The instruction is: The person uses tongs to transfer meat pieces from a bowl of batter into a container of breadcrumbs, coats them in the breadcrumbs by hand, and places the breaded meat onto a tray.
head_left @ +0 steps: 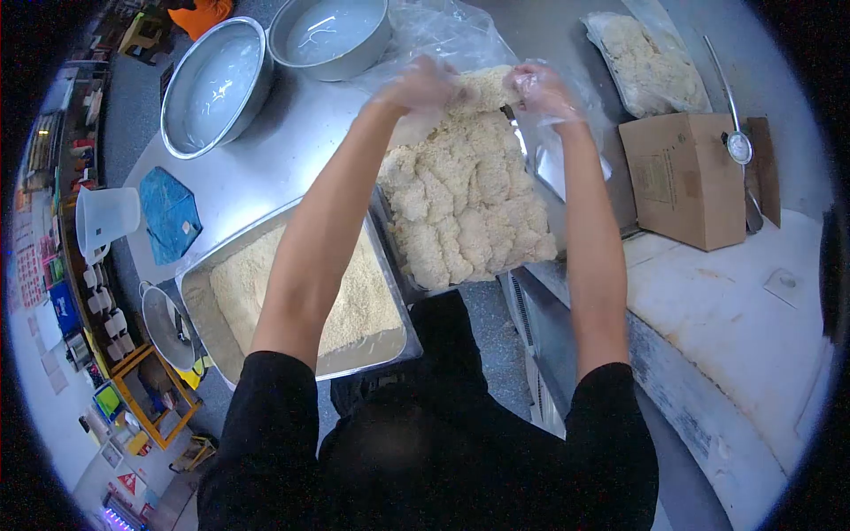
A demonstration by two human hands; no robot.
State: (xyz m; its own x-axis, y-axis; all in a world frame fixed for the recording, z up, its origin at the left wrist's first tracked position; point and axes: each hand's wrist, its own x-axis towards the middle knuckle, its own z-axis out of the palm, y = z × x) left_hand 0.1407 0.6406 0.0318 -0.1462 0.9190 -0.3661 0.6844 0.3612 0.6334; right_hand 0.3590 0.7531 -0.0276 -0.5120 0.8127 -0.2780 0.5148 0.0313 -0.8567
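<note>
Both my hands wear clear plastic gloves. My left hand point(427, 86) and my right hand point(542, 92) grip opposite ends of a breaded cutlet point(483, 89), stretched flat between them. It is over the far edge of a tray point(383, 232) covered with overlapping rows of pale breaded pieces point(469, 199). My left fingers are partly blurred, and the right fingertips pinch the cutlet's edge. Left of that tray, under my left forearm, stands a deep metal pan point(403, 348) holding loose breadcrumbs point(359, 296).
Two metal bowls point(168, 115) with whitish liquid stand at the back left. A blue packet point(170, 215) and a clear plastic jug point(104, 217) are at the left. On the right are a cardboard box point(677, 181), a bag of crumbs point(646, 66) and a long-handled metal utensil point(738, 147).
</note>
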